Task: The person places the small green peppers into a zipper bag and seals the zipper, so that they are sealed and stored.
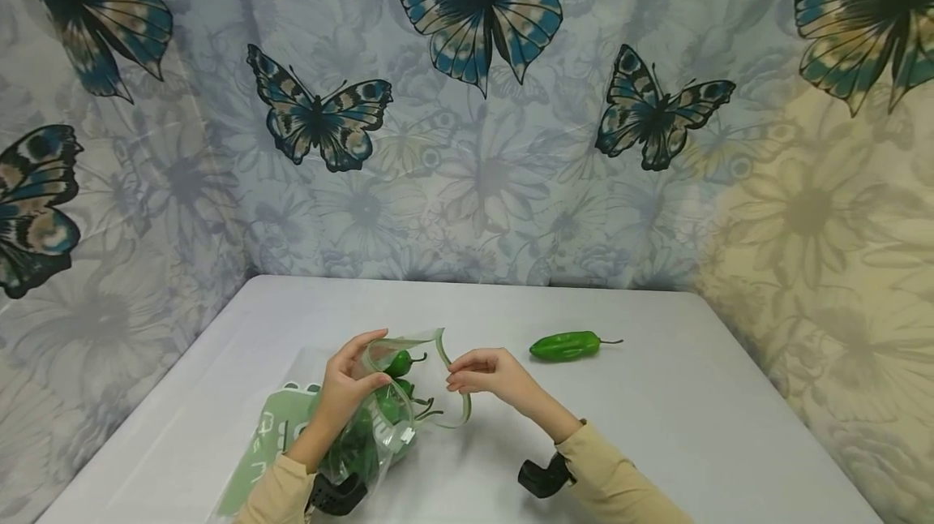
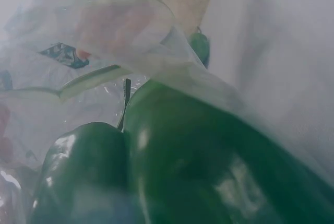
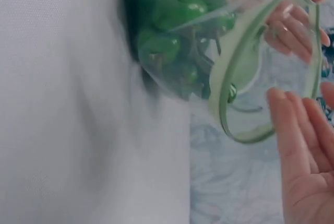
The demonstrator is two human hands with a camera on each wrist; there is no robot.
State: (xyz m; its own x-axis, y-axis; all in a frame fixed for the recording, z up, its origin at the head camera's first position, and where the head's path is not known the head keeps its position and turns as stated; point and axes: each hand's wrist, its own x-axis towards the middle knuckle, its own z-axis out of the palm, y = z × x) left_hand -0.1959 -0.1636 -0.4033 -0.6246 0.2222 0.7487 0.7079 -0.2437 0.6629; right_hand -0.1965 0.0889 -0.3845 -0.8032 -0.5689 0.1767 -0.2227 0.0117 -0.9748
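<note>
A clear zip bag (image 1: 266,439) with a green printed panel and green zip strips lies tilted on the table, its mouth spread toward the right. Several green peppers (image 3: 162,46) fill it, and their stems point at the opening. My left hand (image 1: 344,382) holds the bag at the left side of the mouth, thumb in front and fingers behind. At the right side, my right hand (image 1: 485,374) pinches the zip edge between thumb and fingers. Through the plastic, two large peppers (image 2: 177,156) fill the left wrist view.
One loose green pepper (image 1: 565,346) lies on the white table (image 1: 657,410), beyond my right hand, stem to the right. A butterfly-patterned cloth (image 1: 481,183) hangs behind and at both sides of the table.
</note>
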